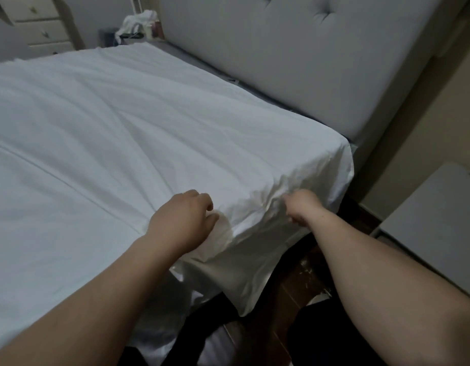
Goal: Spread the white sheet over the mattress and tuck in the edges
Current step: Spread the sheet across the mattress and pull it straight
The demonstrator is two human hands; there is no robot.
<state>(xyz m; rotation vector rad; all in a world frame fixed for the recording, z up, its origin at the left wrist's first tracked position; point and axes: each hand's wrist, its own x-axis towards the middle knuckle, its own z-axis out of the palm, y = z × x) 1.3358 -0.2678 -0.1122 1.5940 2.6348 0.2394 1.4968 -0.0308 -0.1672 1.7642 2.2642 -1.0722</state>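
The white sheet [128,122] lies spread across the top of the mattress, with creases fanning toward the near edge. A loose flap of it hangs down over the near side of the bed, below my hands. My left hand [181,220] rests on the mattress edge with its fingers curled around a fold of the sheet. My right hand [300,204], a little to the right, pinches bunched sheet at the same edge. The sheet drapes over the near right corner of the mattress [354,151], where a thin grey strip shows beside the headboard.
A padded grey headboard [294,56] runs along the far right side. A white cabinet [437,220] stands at the right, with dark wooden floor [302,281] between it and the bed. A chest of drawers [41,25] and a cluttered nightstand [138,27] sit at the back.
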